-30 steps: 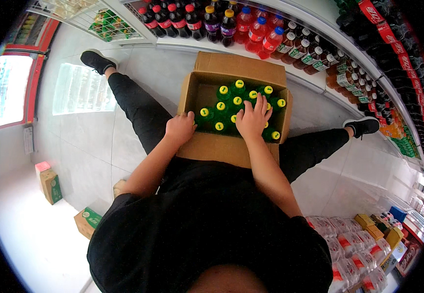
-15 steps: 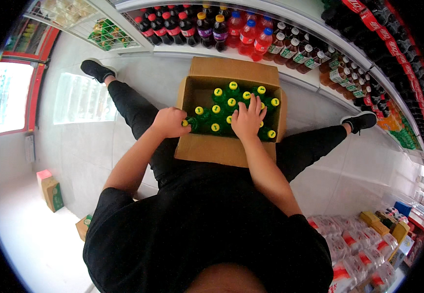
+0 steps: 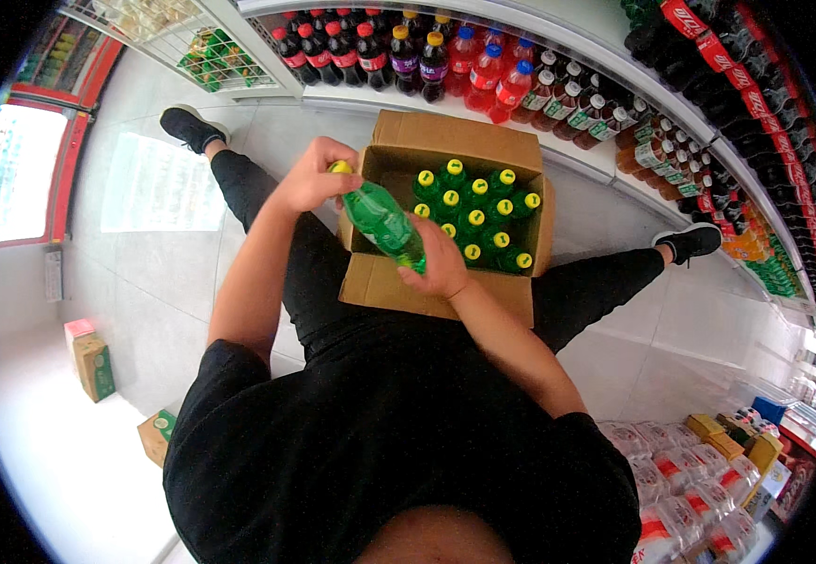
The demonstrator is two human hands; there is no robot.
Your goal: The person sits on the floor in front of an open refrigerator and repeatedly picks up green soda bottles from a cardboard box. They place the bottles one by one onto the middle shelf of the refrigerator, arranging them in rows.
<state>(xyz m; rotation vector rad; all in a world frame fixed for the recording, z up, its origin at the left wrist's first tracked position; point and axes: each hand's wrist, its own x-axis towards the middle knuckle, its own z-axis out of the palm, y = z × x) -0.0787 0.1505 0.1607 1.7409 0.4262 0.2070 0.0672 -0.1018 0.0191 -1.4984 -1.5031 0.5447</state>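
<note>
A green plastic bottle (image 3: pixel 381 220) with a yellow cap is held aslant above the cardboard box (image 3: pixel 441 290) between my legs. Closed round its cap and neck is my left hand (image 3: pixel 318 176), at the box's left side. My right hand (image 3: pixel 440 261) grips the same bottle near its base, over the box's near part. Several more green bottles (image 3: pixel 476 218) with yellow caps stand upright inside, mostly toward the middle and right. The box's flaps are folded outward, and the held bottle hides part of the left interior.
Beyond the box, a low shelf (image 3: pixel 605 169) holds rows of dark (image 3: pixel 340 52), red (image 3: pixel 487 70) and brown bottles (image 3: pixel 577 108). A white wire rack (image 3: pixel 210 61) stands far left. Clear plastic-wrapped jugs (image 3: pixel 685 479) are at the near right. Small cartons (image 3: pixel 95 365) stand at left.
A bottle has come up out of the box's left part. My left hand has risen with its cap end, and my right hand has moved left and nearer to take its base.
</note>
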